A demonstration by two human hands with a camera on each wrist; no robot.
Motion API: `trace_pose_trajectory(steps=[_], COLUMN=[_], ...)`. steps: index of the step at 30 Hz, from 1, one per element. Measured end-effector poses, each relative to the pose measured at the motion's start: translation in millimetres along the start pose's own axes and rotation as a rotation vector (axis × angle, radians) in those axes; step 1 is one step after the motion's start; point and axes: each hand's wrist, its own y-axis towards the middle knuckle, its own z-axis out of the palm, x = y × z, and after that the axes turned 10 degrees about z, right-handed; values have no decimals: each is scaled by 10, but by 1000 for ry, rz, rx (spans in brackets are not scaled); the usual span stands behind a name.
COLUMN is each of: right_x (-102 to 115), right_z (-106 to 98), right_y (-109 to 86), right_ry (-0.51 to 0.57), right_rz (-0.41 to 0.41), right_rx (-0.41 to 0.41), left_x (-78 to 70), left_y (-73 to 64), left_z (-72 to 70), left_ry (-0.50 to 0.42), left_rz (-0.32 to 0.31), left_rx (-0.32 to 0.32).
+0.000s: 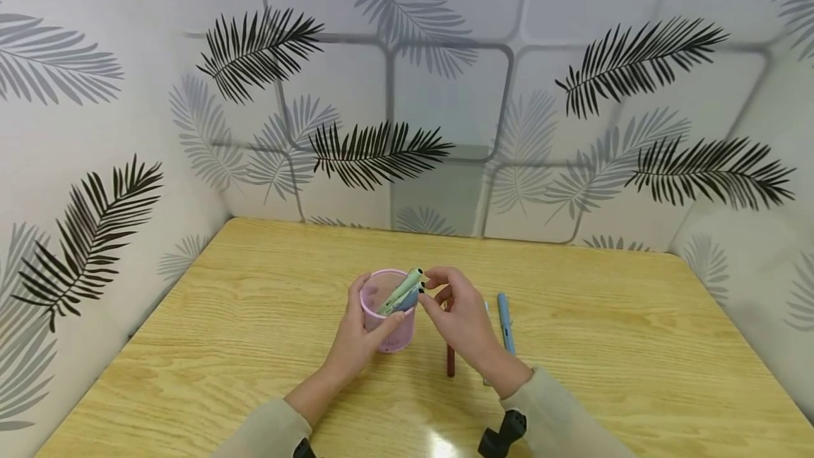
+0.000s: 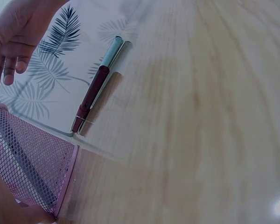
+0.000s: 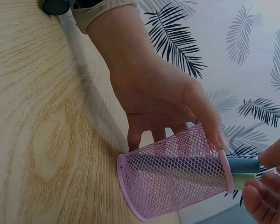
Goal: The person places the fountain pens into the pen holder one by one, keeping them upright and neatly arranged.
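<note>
Patterned wall (image 1: 439, 108), maroon pen (image 1: 451, 360) part-hidden by right grip (image 1: 463, 315) pinching blue pen (image 3: 245, 164), left grip (image 1: 357, 338) clasping pink cup (image 1: 397, 336)

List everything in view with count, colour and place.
Wood-grain table: 1, yellowish, lower head view.
Leaf-print walls: 3, whitish, around the table.
Round mesh cup: 1, pink, lower centre, head view.
Slim green pen, slim blue pen: 1 each, green/blue, in the cup.
Slim dark-red pen, second slim blue pen: 1 each, red/blue, on the table.
Slim pale pen: 1, whitish, mostly hidden, on the table.
Sleeves: 2, beige, on forearms.
Wrist devices: 2, black, near cuffs.
Left hand: 1, bare, around the cup.
Right hand: 1, bare, at the slim blue pen's end.
</note>
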Motion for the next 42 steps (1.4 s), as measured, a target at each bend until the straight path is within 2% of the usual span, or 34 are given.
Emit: trace_pose_trajectory(steps=[4, 8, 13, 20, 25, 31, 36, 39, 42], right_x=[-23, -44, -65, -117, -146, -197, -232, -262, -290], right_z=[-21, -42, -75, -134, -184, -248, -293, -317, -341], right_y=[-1, -5, -37, -63, -63, -68, -74, -83, -91], right_ry=[26, 56, 77, 83, 96, 46, 28, 20, 16], right_rz=[27, 59, 100, 150, 169, 166, 149, 152, 157], right_rx=[1, 6, 16, 15, 22, -7, -28, -27, -24], left_x=[-207, -242, -208, 88, 152, 146, 126, 62, -81], left_y=[-7, -15, -13, 7, -5, -5, -2, -1, -11], left_z=[-15, -19, -19, 2, 8, 15, 13, 8, -1], left_ry=[-19, 0, -12, -27, -3, 10, 9, 2, -3], left_rz=[-12, -19, -17, -5, 7, 18, 1, -3, 5], left_rx=[15, 21, 28, 7, -10, -16, -12, -6, 1])
